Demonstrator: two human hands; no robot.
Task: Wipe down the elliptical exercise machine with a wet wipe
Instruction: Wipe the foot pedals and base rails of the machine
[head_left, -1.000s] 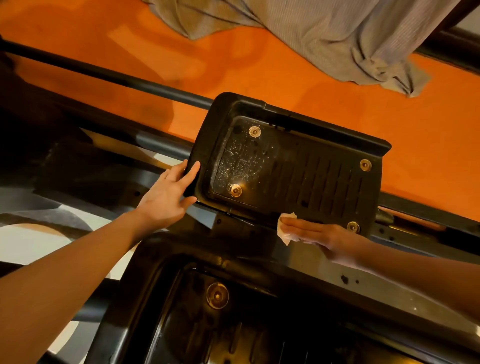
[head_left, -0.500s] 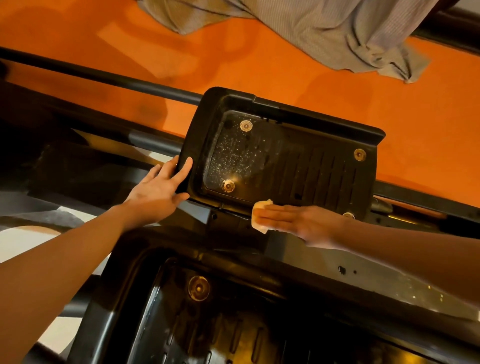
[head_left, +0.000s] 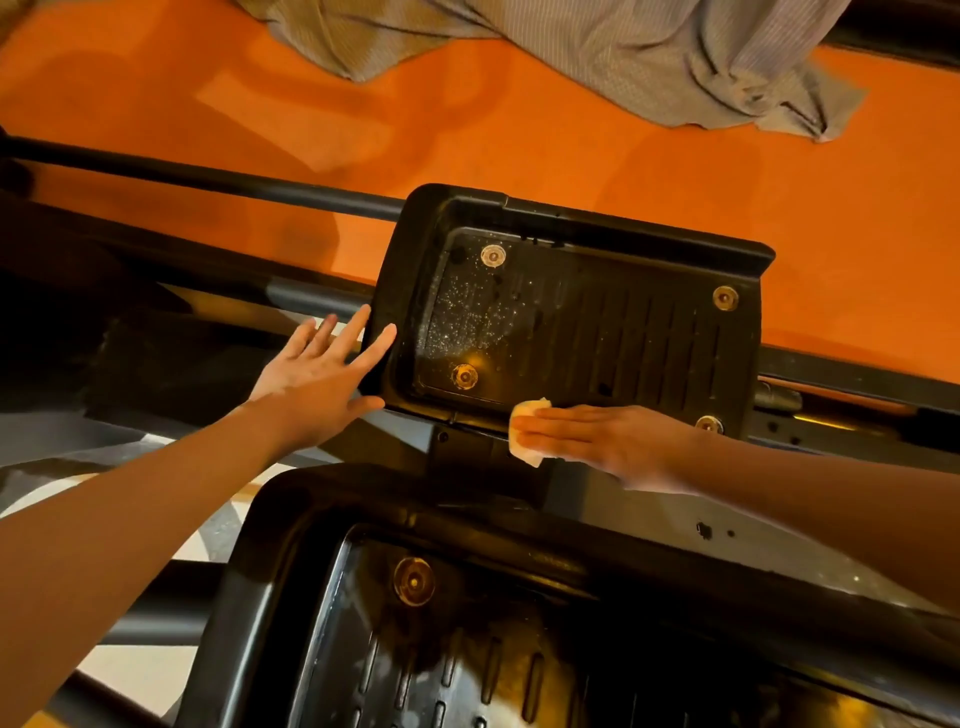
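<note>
While the left hand (head_left: 319, 379) is bracing the far foot pedal (head_left: 571, 317) at its nine o'clock edge with fingers spread, the right hand (head_left: 602, 439) is pressing the wet wipe (head_left: 524, 441) flat-fingered against its six o'clock rim. Droplets are glistening inside this pedal, so it seems nearly done; the near pedal (head_left: 415, 623) at six o'clock is probably still waiting.

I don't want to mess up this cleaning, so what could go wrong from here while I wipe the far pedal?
The left hand only rests flat against the far pedal, so it may swing under the right hand pressing the wet wipe. Wet droplets on the pedal could leave it slippery if missed.
</note>
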